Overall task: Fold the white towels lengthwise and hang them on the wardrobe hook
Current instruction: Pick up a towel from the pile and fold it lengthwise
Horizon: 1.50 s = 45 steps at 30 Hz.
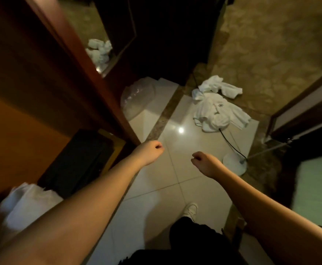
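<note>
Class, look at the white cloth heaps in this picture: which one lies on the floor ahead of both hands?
The crumpled white towels beyond the black cable. The other white pile sits lower left beside the left forearm; a third shows only as a mirror reflection.

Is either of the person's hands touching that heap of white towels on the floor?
Apart. The head view shows bare floor tile between the white towels and both hands: left hand, right hand, each loosely curled and holding nothing.
</note>
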{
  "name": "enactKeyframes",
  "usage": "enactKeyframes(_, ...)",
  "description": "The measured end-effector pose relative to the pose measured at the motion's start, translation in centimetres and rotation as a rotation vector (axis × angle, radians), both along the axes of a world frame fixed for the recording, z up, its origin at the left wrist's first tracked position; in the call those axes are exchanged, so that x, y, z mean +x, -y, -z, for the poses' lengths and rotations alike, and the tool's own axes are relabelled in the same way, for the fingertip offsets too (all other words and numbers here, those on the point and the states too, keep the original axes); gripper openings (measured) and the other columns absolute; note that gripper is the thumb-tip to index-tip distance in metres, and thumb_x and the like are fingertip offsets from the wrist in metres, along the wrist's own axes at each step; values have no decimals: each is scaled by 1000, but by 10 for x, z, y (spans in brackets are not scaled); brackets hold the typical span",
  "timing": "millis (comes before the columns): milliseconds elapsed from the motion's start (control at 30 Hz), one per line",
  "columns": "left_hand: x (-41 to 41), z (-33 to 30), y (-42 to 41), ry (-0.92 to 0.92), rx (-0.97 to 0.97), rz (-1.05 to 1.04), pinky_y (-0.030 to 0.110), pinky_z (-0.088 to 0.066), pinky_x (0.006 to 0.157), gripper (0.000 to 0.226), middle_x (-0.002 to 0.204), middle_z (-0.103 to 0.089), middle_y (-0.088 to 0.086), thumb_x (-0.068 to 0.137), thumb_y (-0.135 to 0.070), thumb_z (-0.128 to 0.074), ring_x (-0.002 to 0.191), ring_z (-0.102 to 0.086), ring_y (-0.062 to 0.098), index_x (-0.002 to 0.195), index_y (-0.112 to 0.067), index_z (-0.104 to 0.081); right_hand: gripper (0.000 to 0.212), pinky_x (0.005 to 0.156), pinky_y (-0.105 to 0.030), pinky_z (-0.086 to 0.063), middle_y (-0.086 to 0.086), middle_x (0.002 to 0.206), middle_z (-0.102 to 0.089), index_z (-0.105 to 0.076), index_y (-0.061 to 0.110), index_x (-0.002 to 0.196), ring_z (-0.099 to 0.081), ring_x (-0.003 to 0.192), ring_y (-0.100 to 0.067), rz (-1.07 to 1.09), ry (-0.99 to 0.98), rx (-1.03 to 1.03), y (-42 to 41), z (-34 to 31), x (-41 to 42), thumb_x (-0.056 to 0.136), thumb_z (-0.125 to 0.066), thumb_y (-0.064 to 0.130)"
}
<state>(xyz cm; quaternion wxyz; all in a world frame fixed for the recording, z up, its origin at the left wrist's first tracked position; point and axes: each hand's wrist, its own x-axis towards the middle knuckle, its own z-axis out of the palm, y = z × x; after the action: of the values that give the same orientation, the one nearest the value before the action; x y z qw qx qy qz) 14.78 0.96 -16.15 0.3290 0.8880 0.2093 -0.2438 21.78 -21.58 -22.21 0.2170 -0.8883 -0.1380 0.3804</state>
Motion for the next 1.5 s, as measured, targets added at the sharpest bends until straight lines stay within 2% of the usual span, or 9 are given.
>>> enactKeyframes(67, 35, 18, 20, -27, -14, 9, 30, -41, 66, 28, 97, -68, 6, 102, -33, -51, 86, -60, 23, 111, -14, -69, 42, 91, -29, -39, -8, 136, -63, -58, 16, 139, -56, 125, -29, 55, -27, -26, 26, 18, 28, 101, -52, 33)
enactKeyframes(167, 84, 43, 44, -66, -40, 11, 30, -38, 68, 25, 100, -68, 12, 102, -29, -52, 91, -61, 27, 103, -10, -68, 44, 88, -26, -36, -6, 136, -63, -58, 18, 139, -58, 122, -27, 128, -69, -80, 58, 42, 67, 99, -53, 35)
enactKeyframes(367, 181, 93, 65, -139, -112, 30, 40, -52, 84, 24, 98, -69, 11, 99, -30, -52, 94, -64, 31, 99, -11, -68, 45, 84, -26, -40, -4, 133, -64, -58, 17, 139, -60, 117, -25, 221, -115, -134, 88, 81, 148, 98, -54, 37)
enactKeyframes(567, 310, 165, 53, -156, -80, 95, 43, -53, 87, 24, 104, -70, 13, 97, -28, -53, 97, -65, 32, 102, -11, -69, 47, 96, -33, -45, -3, 136, -60, -55, 19, 140, -58, 121, -23, 310, -124, -154, 76, 132, 250, 96, -57, 37)
enactKeyframes(733, 425, 244, 21, -177, -76, 116, 33, -48, 80, 23, 110, -68, 10, 95, -28, -55, 97, -62, 27, 109, -15, -68, 49, 85, -28, -41, 0, 136, -59, -52, 19, 142, -58, 116, -18, 406, -184, -158, 52, 195, 341, 97, -60, 36)
enactKeyframes(900, 513, 321, -14, -245, -70, 174, 31, -42, 77, 30, 116, -65, 11, 98, -33, -55, 96, -57, 26, 121, -15, -63, 51, 92, -31, -46, -5, 135, -58, -52, 14, 142, -58, 117, -21, 509, -261, -150, 27, 257, 415, 96, -64, 32)
enactKeyframes(1067, 564, 406, -23, -335, -93, 158, 38, -53, 89, 30, 113, -64, 5, 98, -35, -56, 100, -61, 26, 122, -18, -62, 54, 100, -38, -48, -9, 138, -57, -50, 12, 144, -58, 120, -24, 540, -320, -130, 12, 334, 473, 95, -66, 30)
enactKeyframes(1300, 612, 541, -14, -426, -155, 74, 30, -45, 65, 15, 92, -63, 2, 97, -33, -61, 80, -59, 19, 102, -19, -62, 58, 88, -25, -37, -7, 135, -58, -51, 12, 142, -58, 119, -22, 530, -329, -119, 9, 463, 530, 92, -70, 33)
enactKeyframes(1500, 650, 646, 6, -464, -277, -177, 45, -54, 96, 7, 110, -66, 9, 93, -27, -66, 103, -63, 28, 94, -23, -61, 71, 90, -25, -38, -11, 141, -54, -46, 10, 147, -56, 124, -23, 538, -358, -82, 2, 564, 576, 88, -75, 38)
